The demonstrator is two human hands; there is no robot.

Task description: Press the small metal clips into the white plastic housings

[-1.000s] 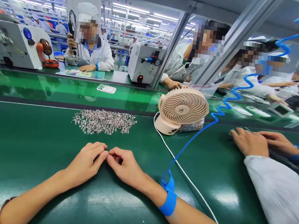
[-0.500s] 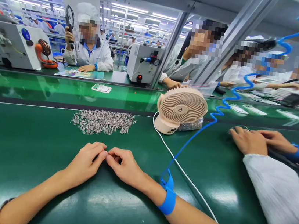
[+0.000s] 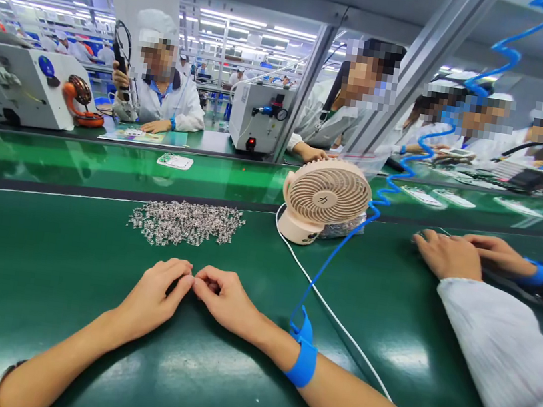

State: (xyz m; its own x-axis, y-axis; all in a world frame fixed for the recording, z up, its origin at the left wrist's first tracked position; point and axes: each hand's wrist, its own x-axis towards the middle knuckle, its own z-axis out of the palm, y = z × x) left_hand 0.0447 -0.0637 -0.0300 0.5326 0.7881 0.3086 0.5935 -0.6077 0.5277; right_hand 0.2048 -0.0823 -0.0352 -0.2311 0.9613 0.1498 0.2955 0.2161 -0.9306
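Note:
My left hand (image 3: 156, 294) and my right hand (image 3: 223, 299) meet at the fingertips above the green table (image 3: 206, 383). Thumb and fingers are pinched together on each hand, and whatever they hold is too small or hidden to make out. Just beyond them lies a pile of small metallic parts (image 3: 186, 224), not touched by either hand. A blue strap (image 3: 303, 359) circles my right wrist, with a coiled blue cord running up from it. On my left wrist is a metal bracelet.
A beige fan (image 3: 325, 197) with a white cable stands behind my right hand, a clear bag beside it. At the right, another person's hands (image 3: 451, 256) work on the table. Behind, a green conveyor (image 3: 80, 163) carries white-framed boards; people and machines are beyond.
The white-framed boards on the conveyor have shifted left. The coiled blue cord has swung a little left. My hands have kept nearly the same pose.

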